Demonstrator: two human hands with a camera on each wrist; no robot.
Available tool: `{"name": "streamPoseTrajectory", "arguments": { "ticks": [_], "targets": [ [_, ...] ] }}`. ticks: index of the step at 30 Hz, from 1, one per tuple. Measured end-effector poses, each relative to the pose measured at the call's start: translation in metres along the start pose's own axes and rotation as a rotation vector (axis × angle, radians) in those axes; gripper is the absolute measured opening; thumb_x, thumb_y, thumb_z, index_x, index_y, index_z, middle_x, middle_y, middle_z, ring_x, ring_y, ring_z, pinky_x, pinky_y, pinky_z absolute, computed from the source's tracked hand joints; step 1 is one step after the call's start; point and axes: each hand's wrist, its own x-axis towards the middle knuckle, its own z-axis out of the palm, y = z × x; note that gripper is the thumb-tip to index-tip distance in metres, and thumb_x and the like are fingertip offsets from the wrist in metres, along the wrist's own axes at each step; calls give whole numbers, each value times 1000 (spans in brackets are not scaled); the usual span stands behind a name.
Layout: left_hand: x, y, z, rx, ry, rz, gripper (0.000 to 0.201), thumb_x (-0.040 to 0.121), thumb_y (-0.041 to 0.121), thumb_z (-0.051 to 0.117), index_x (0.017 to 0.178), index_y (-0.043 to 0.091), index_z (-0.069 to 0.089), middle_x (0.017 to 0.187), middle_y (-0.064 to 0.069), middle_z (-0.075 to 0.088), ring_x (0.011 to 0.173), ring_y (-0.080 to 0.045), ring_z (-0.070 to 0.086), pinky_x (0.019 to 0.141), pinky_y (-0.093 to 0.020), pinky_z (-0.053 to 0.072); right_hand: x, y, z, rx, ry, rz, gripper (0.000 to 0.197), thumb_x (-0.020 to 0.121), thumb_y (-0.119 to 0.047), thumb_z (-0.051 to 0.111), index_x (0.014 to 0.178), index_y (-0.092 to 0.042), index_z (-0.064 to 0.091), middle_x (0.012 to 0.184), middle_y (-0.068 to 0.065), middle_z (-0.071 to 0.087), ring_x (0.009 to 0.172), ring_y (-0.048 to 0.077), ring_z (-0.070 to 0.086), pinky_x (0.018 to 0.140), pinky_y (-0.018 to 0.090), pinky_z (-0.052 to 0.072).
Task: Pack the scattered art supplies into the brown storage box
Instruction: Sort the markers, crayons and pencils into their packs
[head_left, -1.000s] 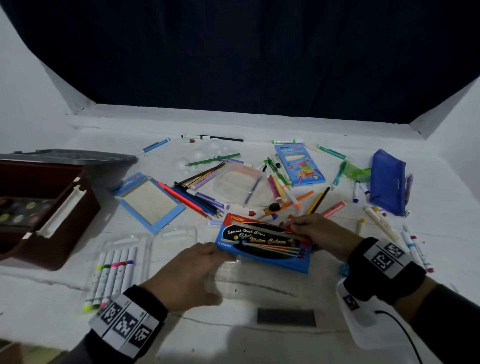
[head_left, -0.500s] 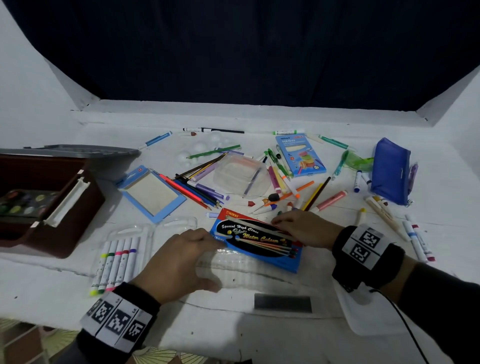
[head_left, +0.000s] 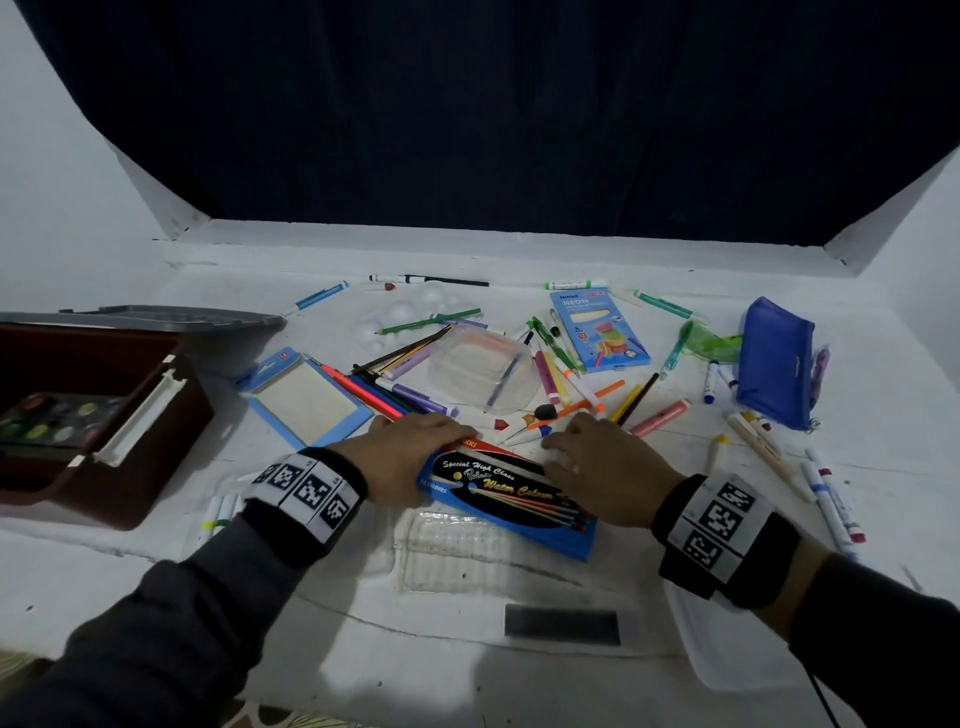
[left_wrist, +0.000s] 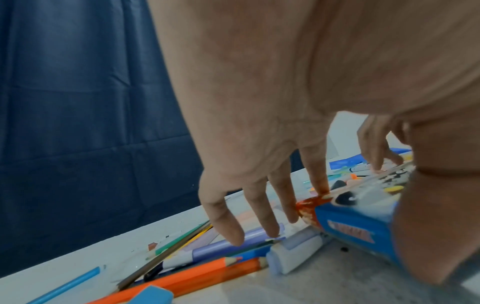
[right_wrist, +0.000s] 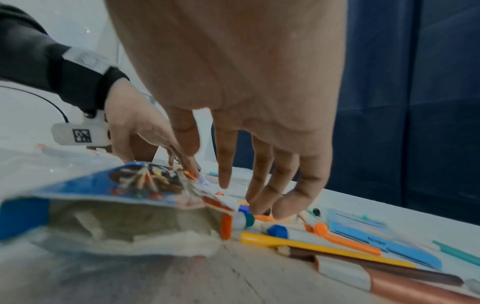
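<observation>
A blue water colour box (head_left: 498, 493) lies in front of me, its right end open and raised a little off the table (right_wrist: 103, 185). My left hand (head_left: 415, 441) holds its far left corner: the thumb (left_wrist: 436, 226) presses the near side while the fingers (left_wrist: 320, 185) reach over the red corner. The right hand (head_left: 587, 447) is at the box's far right edge, with straight fingers (right_wrist: 262, 197) touching small paint tubes (right_wrist: 244, 220) just beyond it. The brown storage box (head_left: 145, 467) stands open at the far left with a paint palette (head_left: 52, 415) inside.
Pencils and markers (head_left: 384, 389) are scattered across the middle. Behind them are a clear plastic tub (head_left: 483, 369), a neon box (head_left: 597, 332) and a blue-framed pad (head_left: 306, 397). A blue pencil case (head_left: 774, 358) lies right. A clear blister tray (head_left: 457, 545) lies near me.
Both hands have moved away from me to the far edge of the water colour box. The left went from the near left corner to the far left one.
</observation>
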Motion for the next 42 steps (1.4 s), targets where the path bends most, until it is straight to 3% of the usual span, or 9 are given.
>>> {"name": "streamPoseTrajectory", "arguments": {
  "ticks": [5, 9, 14, 19, 25, 30, 33, 39, 42],
  "targets": [
    [9, -15, 1, -25, 56, -38, 73, 84, 31, 74, 147, 36, 37, 143, 8, 48, 136, -15, 41, 110, -51, 37, -16, -13, -2, -3, -118, -142, 90, 69, -92, 35, 138, -35, 40, 112, -4, 49, 101, 17, 49, 91, 40, 47],
    [19, -24, 4, -73, 145, -85, 47, 87, 19, 67, 128, 38, 57, 117, 9, 63, 119, -16, 57, 102, -42, 46, -15, -11, 9, -67, -105, -185, 87, 78, -70, 59, 148, -28, 30, 128, 0, 47, 114, 19, 46, 99, 37, 42],
    [27, -18, -9, -149, 152, -66, 27, 82, 5, 69, 105, 19, 73, 94, -1, 61, 82, -13, 58, 80, -24, 44, -15, -12, 2, 126, -94, -258, 55, 83, -49, 67, 132, -28, 54, 119, -6, 61, 104, 10, 55, 93, 30, 48],
    [32, -17, -18, -111, 173, -112, 28, 82, 7, 70, 106, 20, 74, 94, 2, 58, 83, -12, 55, 83, -27, 47, -8, -16, 3, 159, -147, -247, 38, 91, -47, 56, 124, -27, 58, 110, -2, 65, 96, 13, 59, 89, 38, 51],
    [35, -15, -21, -85, 186, -135, 30, 88, 5, 63, 115, 17, 70, 109, -3, 65, 102, -18, 62, 85, -21, 42, -1, -8, 9, -36, -122, -186, 60, 93, -51, 51, 147, -30, 36, 145, 4, 41, 130, 23, 42, 107, 42, 40],
    [40, 0, -25, -36, 175, -147, 32, 92, 32, 63, 123, 27, 65, 118, 0, 60, 110, -19, 59, 95, -39, 49, 0, -8, 10, -75, -93, -145, 61, 94, -56, 47, 148, -33, 32, 151, 4, 35, 136, 25, 37, 109, 46, 38],
    [46, 15, -25, -21, 155, -124, 37, 96, 47, 55, 127, 29, 63, 121, 1, 58, 111, -18, 56, 93, -37, 47, 2, -3, 9, -78, -36, -138, 61, 91, -53, 53, 145, -32, 38, 146, 4, 40, 133, 25, 37, 107, 46, 39],
    [65, 40, -20, 44, 248, -145, 27, 96, 40, 56, 113, 26, 72, 112, -1, 65, 105, -22, 61, 84, -33, 48, 10, 7, 3, 36, 27, -101, 68, 78, -74, 55, 130, -31, 53, 125, -2, 52, 114, 19, 50, 93, 43, 48],
    [72, 48, -18, 104, 292, -161, 20, 93, 38, 61, 105, 26, 72, 106, -2, 64, 100, -24, 62, 80, -33, 50, 17, 12, -2, 128, 130, -12, 41, 94, -52, 49, 117, -20, 62, 115, 1, 59, 107, 19, 56, 89, 42, 50]
  ]
}}
